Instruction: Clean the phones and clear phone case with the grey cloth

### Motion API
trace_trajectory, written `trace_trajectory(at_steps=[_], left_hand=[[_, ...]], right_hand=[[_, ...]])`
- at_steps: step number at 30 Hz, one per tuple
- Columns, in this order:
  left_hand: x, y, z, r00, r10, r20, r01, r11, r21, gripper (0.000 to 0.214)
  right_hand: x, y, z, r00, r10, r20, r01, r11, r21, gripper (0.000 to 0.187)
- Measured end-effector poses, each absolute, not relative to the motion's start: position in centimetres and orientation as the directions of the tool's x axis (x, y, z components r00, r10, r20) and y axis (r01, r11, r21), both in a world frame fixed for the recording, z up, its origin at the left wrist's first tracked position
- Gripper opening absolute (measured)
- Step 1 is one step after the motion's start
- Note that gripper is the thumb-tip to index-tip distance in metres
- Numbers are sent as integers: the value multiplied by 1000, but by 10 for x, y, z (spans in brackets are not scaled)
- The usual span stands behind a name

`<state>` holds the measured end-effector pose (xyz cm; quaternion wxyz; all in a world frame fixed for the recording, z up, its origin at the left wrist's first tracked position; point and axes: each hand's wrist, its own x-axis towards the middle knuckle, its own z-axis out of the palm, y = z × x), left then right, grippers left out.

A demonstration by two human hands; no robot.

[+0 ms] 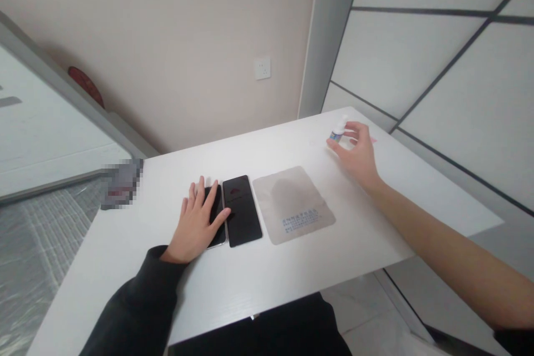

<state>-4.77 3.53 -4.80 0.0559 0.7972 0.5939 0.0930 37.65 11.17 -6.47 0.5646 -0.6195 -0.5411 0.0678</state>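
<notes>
My left hand [195, 223] lies flat with its fingers spread over a smartphone [217, 222], covering most of it. Right beside it is a second, larger black phone [242, 211], dark side up. A grey cleaning cloth [292, 200] with lines of blue print is spread out to the right of the phones. Towards the table's far right corner, my right hand [357, 150] has its thumb and fingers around a small white bottle [337, 132] with a blue label. The bottle leans slightly; whether its base touches the table I cannot tell.
Everything rests on a white table [233, 283]. A blurred-out dark item [123, 183] lies at its left corner. Something small and pink [373, 140] shows behind my right hand. A wall with a socket [262, 68] stands behind, white panels [442, 61] at the right.
</notes>
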Motion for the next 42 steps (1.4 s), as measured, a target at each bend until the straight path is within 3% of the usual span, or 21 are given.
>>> trace_trajectory(at_steps=[8, 13, 18, 22, 30, 36, 42], left_hand=[[-42, 33, -43, 379, 916, 129, 908, -395, 140, 51], [-34, 29, -33, 457, 882, 113, 873, -469, 136, 53], [-29, 29, -28, 555, 829, 62, 825, -559, 89, 57], [-27, 30, -29, 543, 839, 38, 833, -544, 100, 55], [-29, 30, -29, 479, 872, 103, 850, -490, 194, 54], [-35, 33, -29, 308, 943, 126, 874, -332, 354, 59], [-36, 34, -31, 276, 953, 127, 862, -304, 406, 61]], right_hand=[[381, 122, -72, 417, 765, 491, 610, 166, -775, 62], [382, 123, -70, 373, 823, 428, 539, 184, -822, 28], [371, 114, -62, 286, 893, 347, 328, 250, -911, 25], [359, 101, -53, 145, 966, 216, 100, 203, -974, 20], [342, 66, -19, -233, 972, -16, -64, -32, -997, 23], [339, 61, -16, -343, 937, -72, -107, -116, -988, 26], [344, 59, -15, -409, 906, -114, -123, -178, -976, 30]])
